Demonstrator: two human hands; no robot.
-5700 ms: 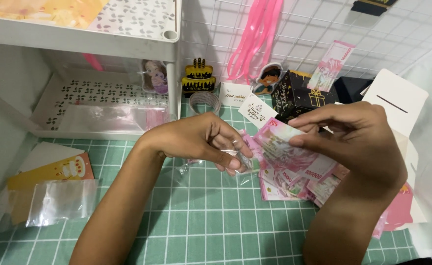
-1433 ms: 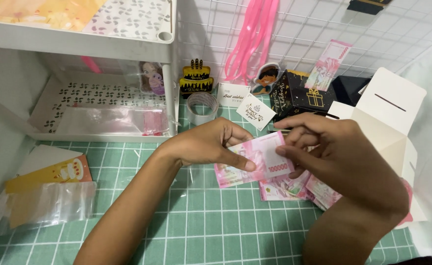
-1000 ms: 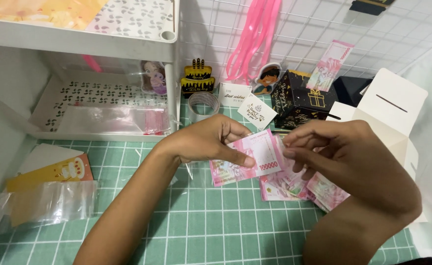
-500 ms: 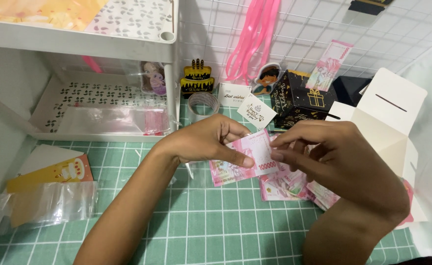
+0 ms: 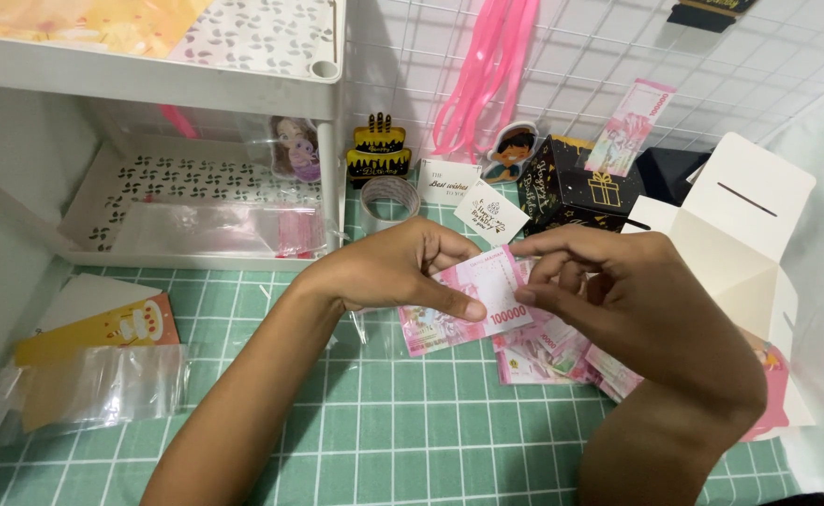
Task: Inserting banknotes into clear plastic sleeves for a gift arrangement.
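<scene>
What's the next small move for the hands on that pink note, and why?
Probably slide the top pink banknote leftward, clear of the pile of pink notes. The left hand pinches its lower edge with the thumb, the right hand touches its right end with its fingertips, and the note overlaps the pile on the green grid mat.

Black gift box (image 5: 571,187) with gold bow print, at the back right of the green mat. Open white box (image 5: 730,225) just right of it, slot in the lid. Two white tags (image 5: 473,192) in front of the black box, one square, one tilted. Black-and-gold cake-shaped topper (image 5: 378,150) by the shelf post. Clear plastic sleeves (image 5: 215,230) on the lower shelf. Clear bag (image 5: 103,384) over a yellow card (image 5: 103,328), left on the mat.
</scene>
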